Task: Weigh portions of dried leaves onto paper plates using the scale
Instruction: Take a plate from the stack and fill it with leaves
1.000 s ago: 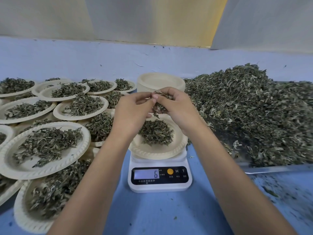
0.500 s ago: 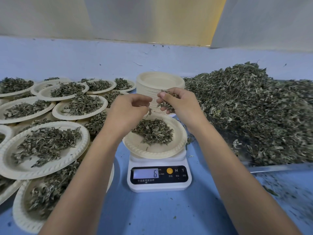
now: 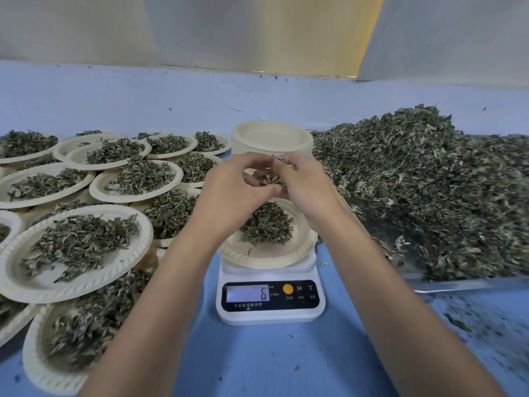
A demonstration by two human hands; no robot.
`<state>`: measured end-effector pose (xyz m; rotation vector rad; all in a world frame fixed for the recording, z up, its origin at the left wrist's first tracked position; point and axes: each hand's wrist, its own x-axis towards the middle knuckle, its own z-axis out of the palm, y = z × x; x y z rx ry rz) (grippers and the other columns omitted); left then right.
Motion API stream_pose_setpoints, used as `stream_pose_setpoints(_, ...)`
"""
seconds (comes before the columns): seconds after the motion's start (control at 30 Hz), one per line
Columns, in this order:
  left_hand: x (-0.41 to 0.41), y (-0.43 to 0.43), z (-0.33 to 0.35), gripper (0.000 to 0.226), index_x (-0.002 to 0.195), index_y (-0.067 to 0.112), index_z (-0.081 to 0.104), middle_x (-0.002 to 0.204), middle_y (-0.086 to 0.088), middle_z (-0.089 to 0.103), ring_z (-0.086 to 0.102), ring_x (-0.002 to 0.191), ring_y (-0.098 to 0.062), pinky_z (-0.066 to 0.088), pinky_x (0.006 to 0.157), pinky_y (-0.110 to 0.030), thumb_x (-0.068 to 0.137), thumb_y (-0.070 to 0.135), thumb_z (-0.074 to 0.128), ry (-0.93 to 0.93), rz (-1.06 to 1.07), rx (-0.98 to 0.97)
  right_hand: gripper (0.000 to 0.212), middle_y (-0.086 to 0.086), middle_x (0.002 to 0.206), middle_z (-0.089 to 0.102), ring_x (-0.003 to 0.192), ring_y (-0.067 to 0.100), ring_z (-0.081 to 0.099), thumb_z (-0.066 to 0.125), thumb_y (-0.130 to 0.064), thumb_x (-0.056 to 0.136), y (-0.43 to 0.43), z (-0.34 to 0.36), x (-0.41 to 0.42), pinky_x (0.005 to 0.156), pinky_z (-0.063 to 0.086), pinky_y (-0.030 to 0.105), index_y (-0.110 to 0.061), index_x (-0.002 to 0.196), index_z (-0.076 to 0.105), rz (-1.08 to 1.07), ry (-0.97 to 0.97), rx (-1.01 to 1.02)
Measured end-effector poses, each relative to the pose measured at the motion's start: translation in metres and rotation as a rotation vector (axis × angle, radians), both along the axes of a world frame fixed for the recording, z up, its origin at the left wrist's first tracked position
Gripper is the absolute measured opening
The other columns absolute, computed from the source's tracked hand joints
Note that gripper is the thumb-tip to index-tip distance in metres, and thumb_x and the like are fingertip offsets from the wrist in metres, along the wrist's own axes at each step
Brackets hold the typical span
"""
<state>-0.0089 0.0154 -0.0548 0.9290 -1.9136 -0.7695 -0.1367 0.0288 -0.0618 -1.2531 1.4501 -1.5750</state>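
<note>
White digital scale, display reads 6. Beige paper plate sits flat on the scale platform with a small mound of dried leaves at its centre. Big loose leaf pile right of scale, stack of empty plates behind it, filled plates to its left.

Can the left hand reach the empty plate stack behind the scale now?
Probably yes: the empty plate stack sits just beyond the left hand, nothing between, though its fingers are at the leaf clump in the right hand.
</note>
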Motion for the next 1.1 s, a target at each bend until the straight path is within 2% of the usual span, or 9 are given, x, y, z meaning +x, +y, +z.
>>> stream_pose_setpoints(0.1, -0.003, -0.001, -0.004, 0.045, 0.115, 0.029, 0.065, 0.102, 0.013, 0.066, 0.06, 0.081, -0.002, 0.037, 0.07, 0.002, 0.072, 0.022, 0.078, -0.082, 0.039, -0.113, 0.023, 0.001, 0.078, 0.07, 0.068, 0.008, 0.067, 0.047, -0.006, 0.096, 0.001, 0.0, 0.004, 0.056, 0.054, 0.023, -0.011, 0.084, 0.066, 0.005, -0.049, -0.012)
stream_pose_setpoints(0.27, -0.006, 0.0, -0.008, 0.047, 0.12, 0.027, 0.064, 0.097, 0.009, 0.065, 0.055, 0.076, 0.0, 0.035, 0.069, 0.002, 0.076, 0.015, 0.073, -0.094, 0.086, -0.23, 0.026, 0.014, 0.083, 0.063, 0.073, 0.019, 0.062, 0.041, -0.006, 0.098, 0.002, 0.003, 0.008, 0.059, 0.054, 0.025, -0.006, 0.084, 0.062, 0.024, -0.108, -0.027)
stream_pose_setpoints(0.33, -0.009, 0.002, -0.009, 0.042, 0.116, 0.026, 0.068, 0.089, 0.01, 0.063, 0.054, 0.071, 0.003, 0.035, 0.068, 0.001, 0.077, 0.012, 0.07, -0.055, 0.094, -0.246, 0.027, 0.013, 0.079, 0.062, 0.07, 0.018, 0.06, 0.038, -0.007, 0.1, 0.003, 0.005, 0.009, 0.059, 0.053, 0.023, -0.004, 0.087, 0.062, 0.043, -0.143, -0.034)
stream_pose_setpoints(0.5, -0.008, 0.001, -0.008, 0.018, 0.094, 0.022, 0.074, 0.088, 0.012, 0.063, 0.058, 0.076, 0.001, 0.044, 0.07, -0.009, 0.079, 0.011, 0.07, 0.017, 0.137, -0.206, 0.027, 0.015, 0.089, 0.06, 0.072, 0.015, 0.061, 0.038, -0.008, 0.102, 0.004, 0.007, 0.005, 0.06, 0.056, 0.018, 0.006, 0.108, 0.06, 0.034, -0.155, -0.011)
stream_pose_setpoints(0.67, 0.003, -0.007, -0.002, 0.01, 0.082, 0.027, 0.071, 0.074, 0.015, 0.063, 0.054, 0.064, 0.009, 0.037, 0.057, -0.003, 0.079, 0.018, 0.073, 0.106, 0.194, -0.094, 0.022, 0.006, 0.083, 0.068, 0.066, 0.014, 0.063, 0.043, -0.008, 0.1, 0.004, 0.008, -0.004, 0.065, 0.053, 0.019, -0.001, 0.108, 0.062, -0.047, -0.036, -0.014)
stream_pose_setpoints(0.77, 0.007, -0.008, 0.001, 0.009, 0.082, 0.028, 0.072, 0.074, 0.011, 0.067, 0.059, 0.066, 0.004, 0.048, 0.065, -0.018, 0.079, 0.02, 0.074, 0.179, 0.187, -0.006, 0.02, 0.01, 0.089, 0.07, 0.076, 0.015, 0.068, 0.049, -0.011, 0.098, 0.005, 0.007, -0.004, 0.073, 0.055, 0.02, -0.003, 0.107, 0.065, -0.006, -0.018, 0.003)
stream_pose_setpoints(0.87, 0.009, -0.007, 0.003, 0.009, 0.084, 0.026, 0.072, 0.08, 0.003, 0.071, 0.068, 0.081, -0.013, 0.056, 0.082, -0.037, 0.079, 0.018, 0.074, 0.242, 0.168, 0.045, 0.022, 0.014, 0.095, 0.071, 0.082, 0.012, 0.068, 0.051, -0.019, 0.098, 0.006, 0.007, 0.002, 0.075, 0.054, 0.023, -0.007, 0.099, 0.069, 0.027, 0.024, 0.026)
stream_pose_setpoints(0.97, 0.01, -0.006, 0.004, 0.009, 0.083, 0.025, 0.072, 0.08, 0.001, 0.072, 0.069, 0.083, -0.017, 0.055, 0.084, -0.041, 0.079, 0.017, 0.074, 0.281, 0.162, 0.06, 0.022, 0.004, 0.094, 0.072, 0.09, 0.011, 0.069, 0.05, -0.028, 0.098, 0.006, 0.007, 0.005, 0.088, 0.051, 0.027, -0.02, 0.086, 0.067, 0.054, 0.056, 0.076)
stream_pose_setpoints(1.1, 0.01, -0.006, 0.004, 0.011, 0.081, 0.028, 0.071, 0.078, 0.002, 0.071, 0.069, 0.081, -0.017, 0.056, 0.084, -0.041, 0.08, 0.017, 0.073, 0.285, 0.166, 0.068, 0.027, -0.001, 0.082, 0.069, 0.081, 0.01, 0.07, 0.048, -0.03, 0.099, 0.006, 0.009, 0.005, 0.085, 0.053, 0.025, -0.019, 0.081, 0.064, 0.058, -0.054, 0.08)
